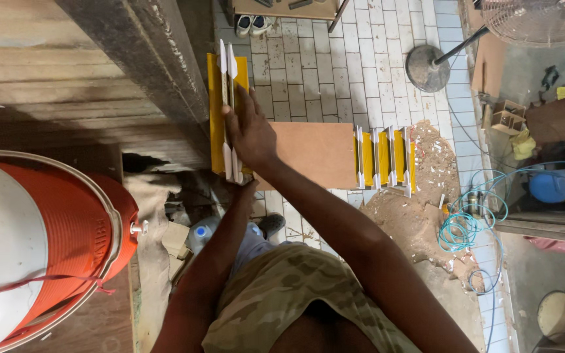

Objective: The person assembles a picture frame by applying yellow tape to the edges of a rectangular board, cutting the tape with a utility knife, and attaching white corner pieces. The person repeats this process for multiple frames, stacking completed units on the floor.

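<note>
The person's right hand (pixel 250 131) is lying flat on a yellow panel with white slats (pixel 228 108), fingers spread along the slats. The left hand (pixel 243 186) is reaching up to the panel's near end, mostly hidden beneath the right wrist. A brown board (pixel 315 153) is lying just beside the panel on the tiled floor (pixel 335 72), with more yellow-and-white pieces (pixel 385 159) sitting at its far edge. An orange-and-white cooler (pixel 40 242) is standing at the left.
</note>
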